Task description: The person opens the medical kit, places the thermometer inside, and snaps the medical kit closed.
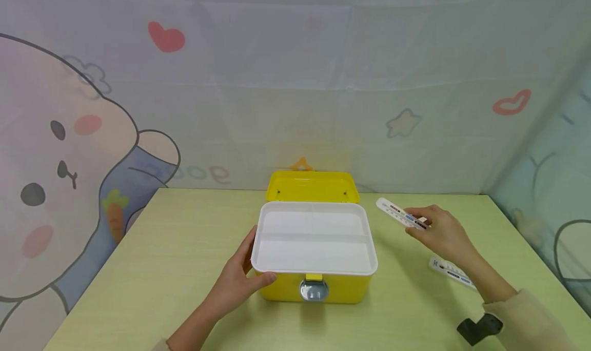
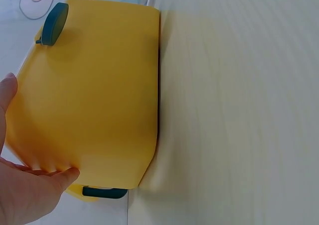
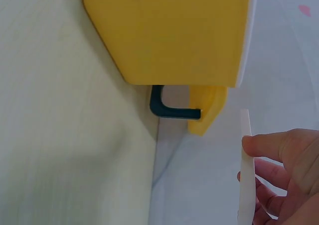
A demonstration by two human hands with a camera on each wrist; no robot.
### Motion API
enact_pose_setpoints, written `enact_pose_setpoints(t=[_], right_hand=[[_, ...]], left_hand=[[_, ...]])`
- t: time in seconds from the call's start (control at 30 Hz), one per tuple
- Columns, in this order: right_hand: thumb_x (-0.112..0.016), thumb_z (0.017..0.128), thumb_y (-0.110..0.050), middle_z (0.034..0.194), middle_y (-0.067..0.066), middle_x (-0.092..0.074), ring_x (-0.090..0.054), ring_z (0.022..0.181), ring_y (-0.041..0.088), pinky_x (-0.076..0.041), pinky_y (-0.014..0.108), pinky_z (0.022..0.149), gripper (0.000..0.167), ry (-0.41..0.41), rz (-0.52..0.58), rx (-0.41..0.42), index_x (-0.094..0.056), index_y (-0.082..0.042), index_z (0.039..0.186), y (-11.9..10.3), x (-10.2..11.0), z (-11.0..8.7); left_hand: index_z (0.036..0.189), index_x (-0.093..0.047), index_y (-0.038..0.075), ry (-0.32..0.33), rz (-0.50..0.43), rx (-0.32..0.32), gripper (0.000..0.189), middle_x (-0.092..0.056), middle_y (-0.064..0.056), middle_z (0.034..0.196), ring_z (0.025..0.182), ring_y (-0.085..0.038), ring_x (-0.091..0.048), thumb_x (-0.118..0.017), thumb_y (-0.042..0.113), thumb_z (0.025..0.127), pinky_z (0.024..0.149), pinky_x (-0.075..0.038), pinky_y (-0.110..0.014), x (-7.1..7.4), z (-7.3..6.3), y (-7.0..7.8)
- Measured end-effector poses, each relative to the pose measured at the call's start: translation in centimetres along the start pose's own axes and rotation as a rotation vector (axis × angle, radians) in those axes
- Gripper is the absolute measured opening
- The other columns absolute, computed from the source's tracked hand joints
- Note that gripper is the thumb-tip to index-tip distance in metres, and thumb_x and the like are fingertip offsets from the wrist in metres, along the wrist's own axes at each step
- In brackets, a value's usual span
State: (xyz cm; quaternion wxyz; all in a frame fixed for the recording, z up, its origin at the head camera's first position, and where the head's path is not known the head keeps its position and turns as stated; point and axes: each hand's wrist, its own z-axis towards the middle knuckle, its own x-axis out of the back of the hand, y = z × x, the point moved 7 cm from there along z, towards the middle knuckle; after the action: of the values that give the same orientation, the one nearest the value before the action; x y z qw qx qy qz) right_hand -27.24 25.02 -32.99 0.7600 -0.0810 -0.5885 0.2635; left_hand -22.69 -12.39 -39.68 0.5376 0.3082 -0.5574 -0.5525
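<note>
A yellow storage box (image 1: 339, 289) stands with its lid (image 1: 313, 186) raised at the back and a divided white tray (image 1: 314, 253) on top. My left hand (image 1: 235, 276) holds the box's left front corner, thumb across the front and fingers along the side. In the left wrist view the fingertips (image 2: 67, 176) rest against the yellow wall. To the right of the box, my right hand (image 1: 440, 233) pinches a white thermometer (image 1: 394, 211) with a printed scale, above the table. A second thermometer (image 1: 451, 272) lies on the table beneath the right forearm.
The box has a grey front latch (image 1: 314, 290) and a dark handle (image 3: 174, 112). It stands on a pale wooden table (image 1: 184, 238). A printed cloth backdrop (image 1: 258, 94) hangs behind the table. A dark strap piece (image 1: 479, 329) sits by the right sleeve.
</note>
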Motion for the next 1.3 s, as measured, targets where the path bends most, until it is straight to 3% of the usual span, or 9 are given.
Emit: enact_pose_setpoints(t=[0.47, 0.73, 1.3], right_hand=[[-0.073, 0.076, -0.012, 0.094, 0.011, -0.061, -0.054, 0.080, 0.023, -0.041, 0.028, 0.059, 0.040, -0.018, 0.032, 0.057, -0.065, -0.005, 0.115, -3.1, 0.9, 0.6], [-0.072, 0.077, -0.013, 0.097, 0.010, -0.060, -0.055, 0.081, 0.022, -0.044, 0.026, 0.056, 0.040, -0.082, 0.051, 0.047, -0.065, -0.008, 0.116, -5.0, 0.2, 0.7], [-0.076, 0.074, -0.011, 0.097, 0.004, -0.061, -0.052, 0.082, 0.018, -0.045, 0.025, 0.063, 0.037, -0.116, 0.042, 0.168, -0.068, -0.012, 0.111, -9.0, -1.4, 0.6]], left_hand=[[0.148, -0.012, 0.026, 0.003, -0.006, 0.003, 0.096, -0.028, -0.001, 0.149, 0.128, -0.024, -0.042, -0.076, 0.020, 0.076, 0.105, -0.035, -0.042, 0.0, 0.0, 0.0], [0.148, -0.012, 0.026, -0.002, -0.017, 0.003, 0.096, -0.028, -0.001, 0.149, 0.128, -0.024, -0.041, -0.075, 0.021, 0.077, 0.105, -0.033, -0.046, -0.1, 0.0, 0.0], [0.148, -0.013, 0.025, 0.005, -0.007, 0.003, 0.096, -0.028, -0.001, 0.149, 0.129, -0.024, -0.040, -0.075, 0.020, 0.076, 0.105, -0.033, -0.044, -0.1, -0.1, 0.1]])
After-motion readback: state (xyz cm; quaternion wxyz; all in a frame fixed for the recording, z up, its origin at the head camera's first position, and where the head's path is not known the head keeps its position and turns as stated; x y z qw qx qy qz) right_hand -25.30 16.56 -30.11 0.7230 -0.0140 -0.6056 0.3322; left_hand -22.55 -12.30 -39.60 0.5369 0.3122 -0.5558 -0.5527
